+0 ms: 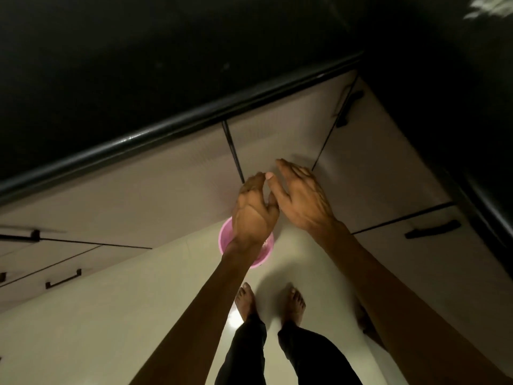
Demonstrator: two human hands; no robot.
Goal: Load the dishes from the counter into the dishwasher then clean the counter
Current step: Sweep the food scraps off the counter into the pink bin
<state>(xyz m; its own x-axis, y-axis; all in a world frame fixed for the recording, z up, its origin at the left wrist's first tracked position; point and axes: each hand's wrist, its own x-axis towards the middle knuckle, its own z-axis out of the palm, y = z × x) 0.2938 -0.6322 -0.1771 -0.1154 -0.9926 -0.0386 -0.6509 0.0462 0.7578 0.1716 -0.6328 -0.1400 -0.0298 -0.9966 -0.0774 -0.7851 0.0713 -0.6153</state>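
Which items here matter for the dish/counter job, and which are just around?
Job:
black glossy counter
left hand, fingers curled, and open right hand, both over a pink plastic tub

Just around:
beige cabinet doors
dark bar handles
pale tiled floor

Pink tub [226, 240] on pale floor [111, 315]

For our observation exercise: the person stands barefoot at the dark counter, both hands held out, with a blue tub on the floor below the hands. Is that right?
Not quite. The tub is pink, not blue, as the head view shows. The rest holds: bare feet, dark counter, left hand and right hand held out above the floor.
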